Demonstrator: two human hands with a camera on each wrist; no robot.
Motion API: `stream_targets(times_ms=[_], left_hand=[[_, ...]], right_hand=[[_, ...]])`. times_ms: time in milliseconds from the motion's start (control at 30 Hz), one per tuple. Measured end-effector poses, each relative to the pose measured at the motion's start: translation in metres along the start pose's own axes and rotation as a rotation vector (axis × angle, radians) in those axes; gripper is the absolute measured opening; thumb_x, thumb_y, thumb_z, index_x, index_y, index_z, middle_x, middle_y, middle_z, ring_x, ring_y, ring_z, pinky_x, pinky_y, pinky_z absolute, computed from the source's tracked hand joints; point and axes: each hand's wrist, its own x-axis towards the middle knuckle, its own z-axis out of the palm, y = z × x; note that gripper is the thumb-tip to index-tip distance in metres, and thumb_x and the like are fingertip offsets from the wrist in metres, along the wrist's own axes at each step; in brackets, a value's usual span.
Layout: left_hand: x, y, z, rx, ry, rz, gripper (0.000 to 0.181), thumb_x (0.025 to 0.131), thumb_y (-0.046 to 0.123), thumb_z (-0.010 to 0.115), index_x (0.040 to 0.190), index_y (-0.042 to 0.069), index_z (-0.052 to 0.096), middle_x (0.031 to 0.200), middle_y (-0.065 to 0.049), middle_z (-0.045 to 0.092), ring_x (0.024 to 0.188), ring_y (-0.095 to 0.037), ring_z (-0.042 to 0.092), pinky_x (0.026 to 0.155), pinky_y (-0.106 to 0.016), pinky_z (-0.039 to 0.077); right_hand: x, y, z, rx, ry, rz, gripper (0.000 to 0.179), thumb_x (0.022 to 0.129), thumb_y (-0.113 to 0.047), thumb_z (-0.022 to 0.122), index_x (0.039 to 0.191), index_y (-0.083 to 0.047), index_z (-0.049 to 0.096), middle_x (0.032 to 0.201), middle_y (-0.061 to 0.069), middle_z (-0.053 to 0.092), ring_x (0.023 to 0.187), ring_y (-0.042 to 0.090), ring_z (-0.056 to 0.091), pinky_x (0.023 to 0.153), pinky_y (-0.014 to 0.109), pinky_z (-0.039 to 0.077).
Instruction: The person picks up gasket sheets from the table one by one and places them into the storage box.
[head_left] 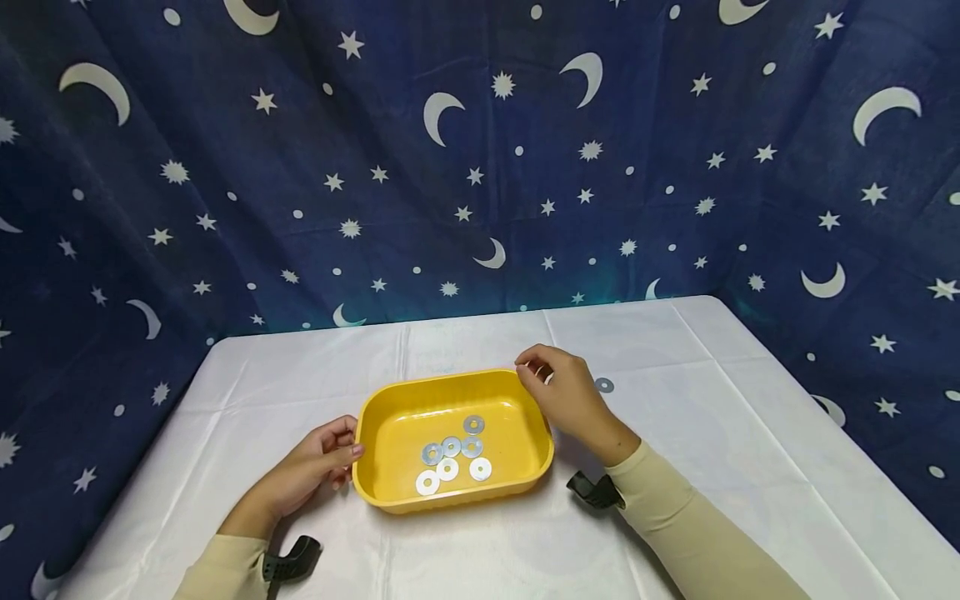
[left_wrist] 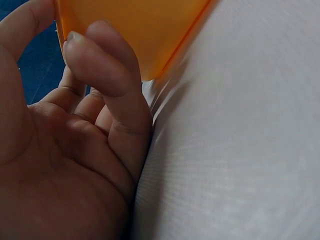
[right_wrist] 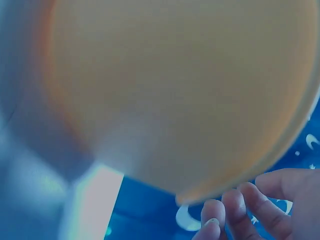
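A yellow rectangular tray (head_left: 450, 496) with rounded corners is between the two hands, with several flat metal washers (head_left: 472, 447) lying on its bottom. At its left end my left hand (head_left: 311, 462) pinches the rim, thumb over the edge and the other fingers curled beside the wall. In the left wrist view those fingers (left_wrist: 107, 55) overlap the tray's orange-looking wall. My right hand (head_left: 566, 396) is at the far right corner, its curled fingertips and thumb gripping the rim. The right wrist view shows that hand's fingertips (right_wrist: 232, 200) along the tray's edge.
One loose washer (head_left: 603, 385) lies on the white tablecloth (head_left: 675, 417), just beyond the right hand. A dark blue curtain (head_left: 480, 183) with moons and stars hangs behind the table and at both sides. Black wrist-camera mounts (head_left: 292, 560) sit below each wrist.
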Motion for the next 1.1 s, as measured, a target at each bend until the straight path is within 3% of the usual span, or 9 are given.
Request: stream_targets(times_ms=[500,867,1100], left_hand=[[-0.001,0.001,0.001,0.011,0.013,0.002,0.029,0.101,0.011,0.054,0.118,-0.01,0.041,0.09,-0.001,0.056,0.063,-0.006,0.051,0.055,-0.021,0.047],[0.0,0.002,0.001,0.015,0.023,-0.008,0.029,0.102,0.012,0.054,0.118,-0.007,0.042,0.091,-0.001,0.055,0.064,-0.007,0.052,0.055,-0.02,0.047],[0.0,0.003,0.001,0.019,0.016,-0.011,0.029,0.102,0.012,0.054,0.118,-0.008,0.041,0.091,-0.001,0.055,0.065,-0.007,0.052,0.056,-0.02,0.047]], right_hand=[[0.012,0.044,-0.018,-0.077,0.004,0.101,0.015,0.097,-0.013,0.061,0.108,-0.01,0.07,0.09,0.008,0.068,0.074,0.02,0.058,0.063,0.029,0.049],[0.02,0.066,-0.035,-0.11,0.066,0.184,0.021,0.097,-0.016,0.057,0.111,-0.006,0.07,0.094,0.015,0.068,0.076,0.025,0.061,0.065,0.03,0.049],[0.021,0.085,-0.043,-0.137,0.012,0.245,0.022,0.097,-0.014,0.057,0.111,-0.002,0.069,0.095,0.017,0.067,0.069,0.022,0.059,0.06,0.029,0.047]])
